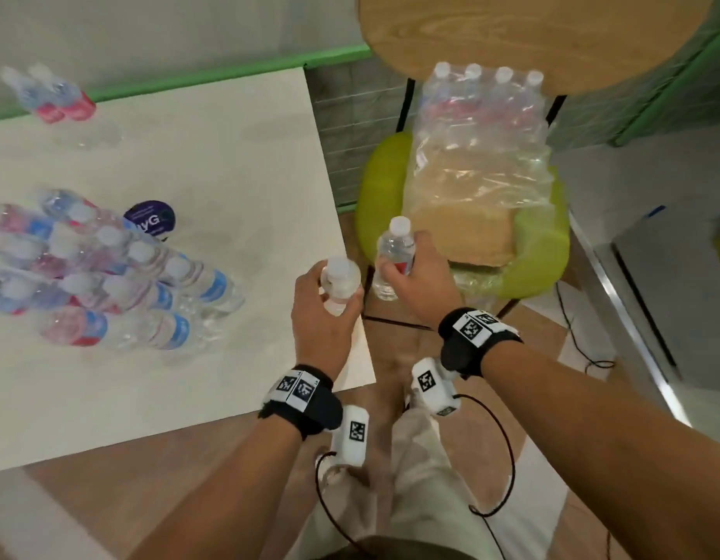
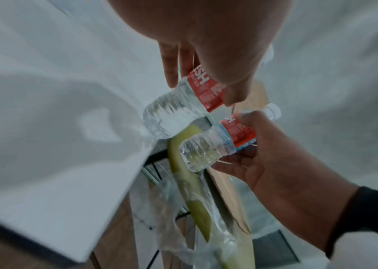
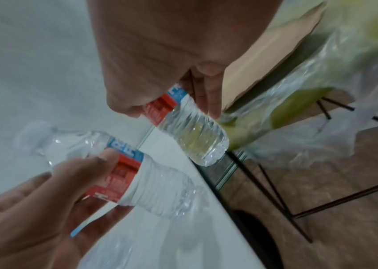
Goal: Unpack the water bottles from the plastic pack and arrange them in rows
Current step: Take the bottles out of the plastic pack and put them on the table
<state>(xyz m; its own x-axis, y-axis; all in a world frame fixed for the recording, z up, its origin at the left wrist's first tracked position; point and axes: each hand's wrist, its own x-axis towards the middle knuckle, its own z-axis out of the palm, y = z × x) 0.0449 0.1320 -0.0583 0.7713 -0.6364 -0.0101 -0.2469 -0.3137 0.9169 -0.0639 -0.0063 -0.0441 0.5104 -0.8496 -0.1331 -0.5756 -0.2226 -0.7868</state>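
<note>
Over corner of white surface (image 1: 213,163), left hand (image 1: 320,321) gripping water bottle (image 1: 340,282), fingers (image 2: 170,67) curling round label. Just beside it, above gap before green chair (image 1: 380,187), right hand (image 1: 421,272) clutching second bottle (image 1: 394,252), fingers (image 3: 208,94) wrapping round it. Plastic pack (image 1: 477,147) sitting on chair, torn open, row of bottles remaining at far end. Cluster of unpacked bottles (image 1: 108,272) standing on surface at left.

Clear glossy ribbed plastic bottles (image 1: 120,276) with white caps stand on a matt, smooth white table (image 1: 237,155); crinkled glossy film wraps the pack (image 1: 483,127) over matt brown cardboard (image 1: 467,236), on a smooth green chair (image 1: 380,187)
</note>
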